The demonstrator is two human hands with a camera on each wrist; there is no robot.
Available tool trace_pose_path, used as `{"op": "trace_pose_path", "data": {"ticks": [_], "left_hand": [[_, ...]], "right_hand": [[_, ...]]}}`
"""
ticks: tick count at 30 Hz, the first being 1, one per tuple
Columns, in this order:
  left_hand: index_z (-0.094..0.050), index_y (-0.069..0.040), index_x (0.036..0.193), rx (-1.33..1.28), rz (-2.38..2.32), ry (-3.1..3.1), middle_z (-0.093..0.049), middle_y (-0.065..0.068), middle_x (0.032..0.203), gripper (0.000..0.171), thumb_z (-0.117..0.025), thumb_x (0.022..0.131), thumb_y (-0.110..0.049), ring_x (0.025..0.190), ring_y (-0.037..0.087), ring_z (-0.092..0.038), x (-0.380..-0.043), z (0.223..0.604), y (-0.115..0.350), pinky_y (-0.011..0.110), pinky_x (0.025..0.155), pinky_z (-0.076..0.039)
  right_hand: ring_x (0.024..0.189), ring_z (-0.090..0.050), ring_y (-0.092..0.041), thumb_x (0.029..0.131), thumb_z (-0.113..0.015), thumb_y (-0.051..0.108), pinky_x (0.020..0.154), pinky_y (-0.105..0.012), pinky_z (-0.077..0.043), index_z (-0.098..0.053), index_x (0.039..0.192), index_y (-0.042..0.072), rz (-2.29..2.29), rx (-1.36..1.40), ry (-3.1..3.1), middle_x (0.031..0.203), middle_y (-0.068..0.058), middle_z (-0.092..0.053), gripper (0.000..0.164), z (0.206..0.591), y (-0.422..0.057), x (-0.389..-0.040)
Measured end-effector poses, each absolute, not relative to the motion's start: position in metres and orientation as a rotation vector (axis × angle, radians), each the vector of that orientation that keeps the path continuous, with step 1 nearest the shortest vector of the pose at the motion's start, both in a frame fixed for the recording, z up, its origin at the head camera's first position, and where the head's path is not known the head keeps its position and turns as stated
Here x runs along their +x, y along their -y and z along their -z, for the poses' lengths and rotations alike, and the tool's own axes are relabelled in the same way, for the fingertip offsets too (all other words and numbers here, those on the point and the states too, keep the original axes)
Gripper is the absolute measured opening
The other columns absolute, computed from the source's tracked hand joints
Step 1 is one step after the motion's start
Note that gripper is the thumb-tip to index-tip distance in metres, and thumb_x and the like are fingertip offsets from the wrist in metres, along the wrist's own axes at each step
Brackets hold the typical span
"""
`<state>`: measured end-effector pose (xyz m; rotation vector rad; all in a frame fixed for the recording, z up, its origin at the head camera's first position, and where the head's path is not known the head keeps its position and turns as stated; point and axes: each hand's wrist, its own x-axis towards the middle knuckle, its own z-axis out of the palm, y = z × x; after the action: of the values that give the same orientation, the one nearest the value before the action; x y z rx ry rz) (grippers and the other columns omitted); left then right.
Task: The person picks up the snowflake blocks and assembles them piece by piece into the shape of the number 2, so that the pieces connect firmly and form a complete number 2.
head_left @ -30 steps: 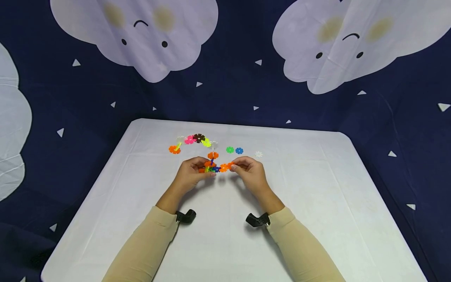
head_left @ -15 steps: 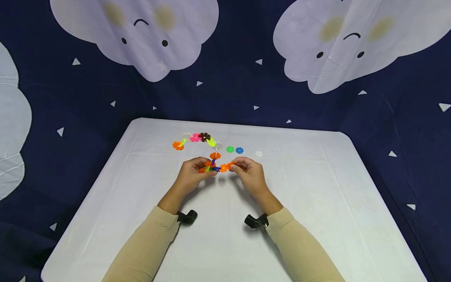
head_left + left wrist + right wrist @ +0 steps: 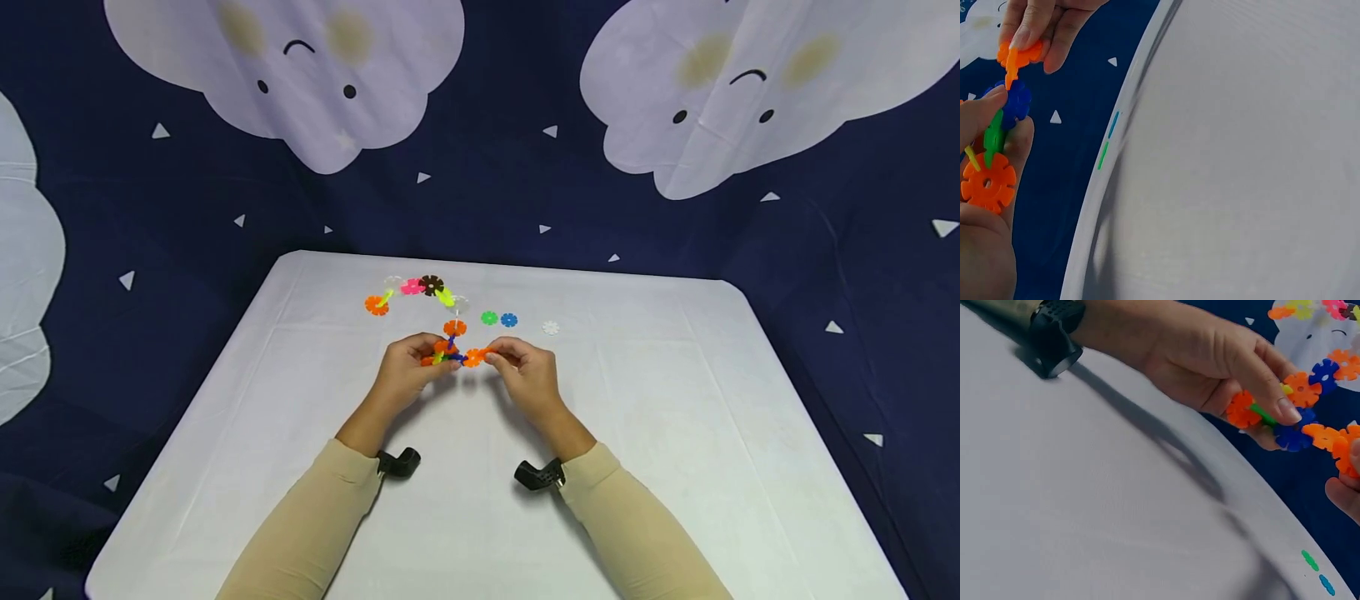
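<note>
A chain of coloured plastic snowflake discs [image 3: 431, 285] is held up between both hands, its far part curving away to the left. My left hand [image 3: 403, 368] grips the near cluster between thumb and fingers; orange [image 3: 988, 183], green and blue discs [image 3: 1294, 436] show there. At the right end, my right hand [image 3: 531, 379] pinches an orange disc [image 3: 1021, 52] between thumb and fingers. That disc joins another orange disc [image 3: 473, 358], which meets the blue one by the left thumb. Part of the near cluster is hidden behind the left fingers.
Beyond the right hand, a green disc [image 3: 489, 318], a blue disc [image 3: 509, 320] and a white disc [image 3: 551, 328] lie loose on the white table [image 3: 675, 417]. A dark cloth with clouds [image 3: 495, 167] hangs behind the table's far edge.
The chain's far curve has swung a little right and away from me. My right hand has turned slightly and shifted a bit left, while the left hand keeps its grip.
</note>
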<state>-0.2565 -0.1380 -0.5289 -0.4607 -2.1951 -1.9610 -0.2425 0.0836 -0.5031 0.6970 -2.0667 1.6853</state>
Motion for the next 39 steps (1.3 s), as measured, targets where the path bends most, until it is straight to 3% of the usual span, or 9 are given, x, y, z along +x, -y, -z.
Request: {"op": "trace_pose_path", "data": {"ticks": [7, 15, 25, 32, 39], "left_hand": [[-0.075, 0.006, 0.104, -0.44, 1.954, 2.217, -0.074, 0.01, 0.092, 0.027, -0.089, 0.081, 0.005, 0.078, 0.02, -0.065, -0.256, 0.529, 0.138, 0.023, 0.067, -0.055], [-0.073, 0.006, 0.105, -0.414, 2.05, 2.153, -0.075, 0.014, 0.1, 0.029, -0.089, 0.081, 0.008, 0.085, 0.022, -0.069, -0.256, 0.526, 0.139, 0.025, 0.074, -0.059], [-0.069, 0.007, 0.106, -0.472, 2.197, 2.075, -0.075, 0.019, 0.109, 0.03, -0.086, 0.082, 0.013, 0.097, 0.026, -0.074, -0.257, 0.525, 0.14, 0.033, 0.083, -0.061], [-0.068, 0.005, 0.106, -0.452, 2.164, 2.096, -0.075, 0.018, 0.109, 0.031, -0.086, 0.082, 0.012, 0.096, 0.025, -0.073, -0.259, 0.529, 0.14, 0.031, 0.082, -0.06], [-0.068, 0.006, 0.107, -0.433, 2.142, 2.117, -0.075, 0.018, 0.11, 0.031, -0.087, 0.082, 0.01, 0.097, 0.027, -0.073, -0.258, 0.528, 0.14, 0.031, 0.082, -0.06]], "right_hand": [[0.079, -0.074, -0.041, 0.088, -0.074, -0.021, 0.075, -0.028, -0.061, -0.071, 0.098, -0.016, -1.799, 0.686, 2.053, 0.09, -0.028, -0.073, 0.011, 0.5, -0.086, -0.24], [0.083, -0.074, -0.043, 0.091, -0.073, -0.018, 0.075, -0.029, -0.061, -0.071, 0.104, -0.014, -1.905, 0.683, 2.072, 0.095, -0.025, -0.074, 0.014, 0.524, -0.093, -0.257], [0.094, -0.072, -0.026, 0.093, -0.078, -0.006, 0.081, -0.03, -0.06, -0.07, 0.112, -0.01, -2.032, 0.655, 2.138, 0.105, -0.019, -0.074, 0.021, 0.519, -0.109, -0.268], [0.099, -0.071, -0.025, 0.101, -0.074, 0.012, 0.089, -0.034, -0.057, -0.072, 0.118, -0.005, -1.731, 0.383, 2.292, 0.109, -0.011, -0.075, 0.024, 0.52, -0.133, -0.29], [0.126, -0.053, -0.038, 0.096, -0.077, 0.007, 0.108, -0.048, -0.04, -0.072, 0.124, 0.0, -1.282, 0.302, 2.543, 0.129, -0.017, -0.068, 0.03, 0.528, -0.151, -0.316]]}}
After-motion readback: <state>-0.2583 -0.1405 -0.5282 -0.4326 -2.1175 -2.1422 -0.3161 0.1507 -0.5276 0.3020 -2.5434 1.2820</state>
